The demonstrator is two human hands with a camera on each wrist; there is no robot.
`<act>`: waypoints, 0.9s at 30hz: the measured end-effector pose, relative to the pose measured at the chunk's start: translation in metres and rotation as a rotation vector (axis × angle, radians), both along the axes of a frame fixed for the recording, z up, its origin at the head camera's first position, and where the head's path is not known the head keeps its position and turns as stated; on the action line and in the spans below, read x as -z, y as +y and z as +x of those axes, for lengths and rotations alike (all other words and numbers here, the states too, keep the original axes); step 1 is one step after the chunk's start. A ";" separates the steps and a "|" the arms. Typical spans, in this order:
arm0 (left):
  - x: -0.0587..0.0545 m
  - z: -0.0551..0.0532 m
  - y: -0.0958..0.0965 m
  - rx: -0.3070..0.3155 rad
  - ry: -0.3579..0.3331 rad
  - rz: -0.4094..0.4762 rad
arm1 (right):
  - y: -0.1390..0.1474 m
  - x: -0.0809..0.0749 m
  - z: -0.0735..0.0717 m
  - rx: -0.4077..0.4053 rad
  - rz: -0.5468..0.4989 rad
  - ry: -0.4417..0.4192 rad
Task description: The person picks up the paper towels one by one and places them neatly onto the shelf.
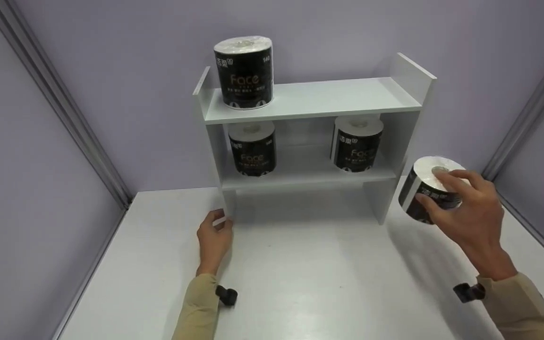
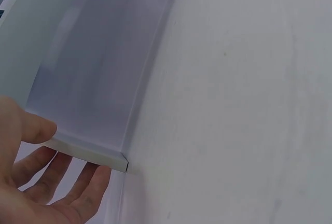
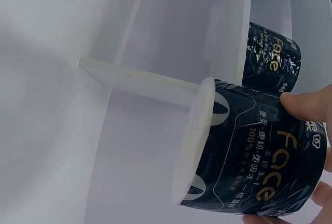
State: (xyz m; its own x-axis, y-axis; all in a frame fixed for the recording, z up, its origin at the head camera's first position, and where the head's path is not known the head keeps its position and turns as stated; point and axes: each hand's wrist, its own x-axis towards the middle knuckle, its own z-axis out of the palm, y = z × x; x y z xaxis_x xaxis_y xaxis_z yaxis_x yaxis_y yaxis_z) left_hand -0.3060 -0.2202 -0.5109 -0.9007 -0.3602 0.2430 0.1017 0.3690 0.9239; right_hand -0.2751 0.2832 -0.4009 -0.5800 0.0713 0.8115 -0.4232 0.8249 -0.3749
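Observation:
My right hand [image 1: 477, 215] holds a toilet paper roll [image 1: 425, 189] in a black "Face" wrapper, raised and tilted, just right of a small white shelf [image 1: 319, 101]. In the right wrist view, thumb and fingers span the roll [image 3: 254, 151] from opposite sides. My left hand [image 1: 214, 241] grips the lower end of the shelf's left side panel; the left wrist view shows the thumb on one face of that panel [image 2: 85, 154] and fingers on the other. One wrapped roll [image 1: 244, 75] stands at the top board's left end. Two more, a left roll [image 1: 253, 151] and a right roll [image 1: 358, 146], stand on the middle board.
The shelf stands on a white table [image 1: 281, 283] near the back wall [image 1: 328, 38]. Pale panels with metal-framed edges rise at both sides. A small black device [image 1: 227, 296] sits at the left cuff and another [image 1: 468, 293] at the right.

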 end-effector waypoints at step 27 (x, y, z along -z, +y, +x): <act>-0.002 0.001 0.000 0.007 0.016 -0.007 | -0.007 -0.021 0.009 -0.036 0.014 0.002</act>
State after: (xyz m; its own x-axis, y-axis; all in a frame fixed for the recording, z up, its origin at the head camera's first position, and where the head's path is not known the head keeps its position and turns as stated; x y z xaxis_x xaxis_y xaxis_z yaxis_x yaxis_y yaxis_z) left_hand -0.3048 -0.2198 -0.5092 -0.8991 -0.3524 0.2597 0.1185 0.3751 0.9194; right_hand -0.2665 0.2762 -0.3799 -0.5803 0.0389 0.8135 -0.4537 0.8140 -0.3626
